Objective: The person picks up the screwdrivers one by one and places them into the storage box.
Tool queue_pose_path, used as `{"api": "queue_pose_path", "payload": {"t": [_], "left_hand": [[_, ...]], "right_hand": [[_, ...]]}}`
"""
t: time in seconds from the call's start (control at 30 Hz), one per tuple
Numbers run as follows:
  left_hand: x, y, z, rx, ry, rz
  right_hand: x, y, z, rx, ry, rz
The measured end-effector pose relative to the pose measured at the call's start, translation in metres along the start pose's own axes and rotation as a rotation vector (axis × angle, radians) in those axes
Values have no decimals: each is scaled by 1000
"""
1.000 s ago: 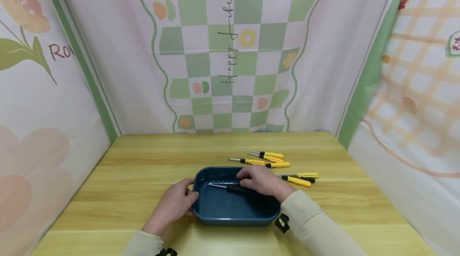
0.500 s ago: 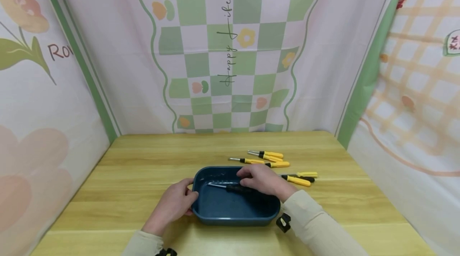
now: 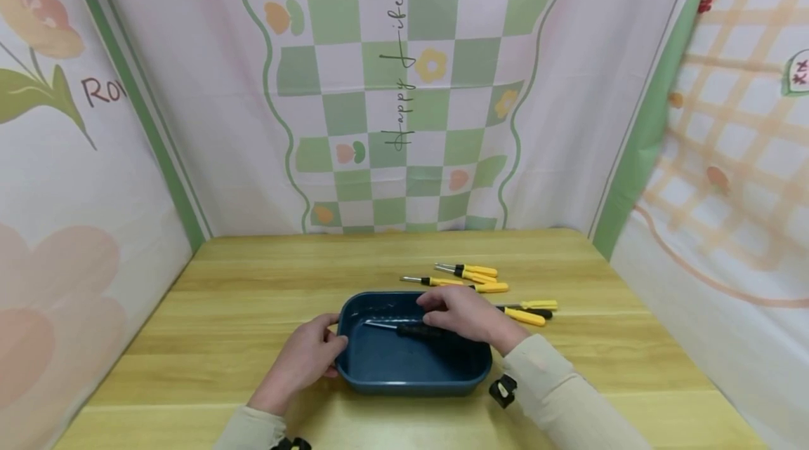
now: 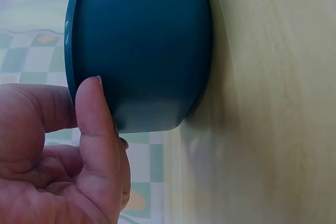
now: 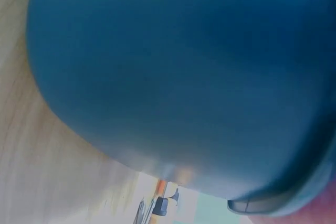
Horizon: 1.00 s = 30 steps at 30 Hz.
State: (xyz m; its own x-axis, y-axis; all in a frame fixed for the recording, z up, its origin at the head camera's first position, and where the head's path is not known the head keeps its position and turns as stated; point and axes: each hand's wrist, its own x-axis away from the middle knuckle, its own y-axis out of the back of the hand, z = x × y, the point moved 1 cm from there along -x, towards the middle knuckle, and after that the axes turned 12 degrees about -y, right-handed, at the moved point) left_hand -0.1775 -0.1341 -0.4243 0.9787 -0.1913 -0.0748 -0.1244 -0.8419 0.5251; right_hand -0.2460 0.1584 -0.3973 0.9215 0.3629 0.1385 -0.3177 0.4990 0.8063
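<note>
A dark blue rectangular tray (image 3: 413,387) sits near the middle of the wooden table. At its left end, my left hand (image 3: 307,357) pinches the wall and rim between thumb and fingers; the left wrist view shows the tray's wall (image 4: 142,40) at the fingertips. Inside lies a screwdriver (image 3: 411,330) with a black handle and a thin metal shaft pointing left. My right hand (image 3: 464,313) hovers over the tray's far right part, thumb and index apart above the handle's end, which it partly covers. In the right wrist view the tray's outer wall (image 5: 173,77) hides most of that hand.
Several yellow-handled screwdrivers (image 3: 477,273) lie behind the tray. To its right are more, among them a yellow one (image 3: 527,316), a pale yellow one (image 3: 540,305) and one with a black handle. Patterned cloth walls (image 3: 404,85) enclose the table at the back and sides.
My right hand and sleeve have shifted slightly rightward relative to the tray. The left hand keeps its hold, and the screwdriver inside stays in place.
</note>
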Motion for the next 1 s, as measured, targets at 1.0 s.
{"api": "queue_pose_path", "payload": {"t": [1.0], "left_hand": [[4,-5,6,269,88,-76]], "right_hand": [[21,44,-18,-73,14,-83]]}}
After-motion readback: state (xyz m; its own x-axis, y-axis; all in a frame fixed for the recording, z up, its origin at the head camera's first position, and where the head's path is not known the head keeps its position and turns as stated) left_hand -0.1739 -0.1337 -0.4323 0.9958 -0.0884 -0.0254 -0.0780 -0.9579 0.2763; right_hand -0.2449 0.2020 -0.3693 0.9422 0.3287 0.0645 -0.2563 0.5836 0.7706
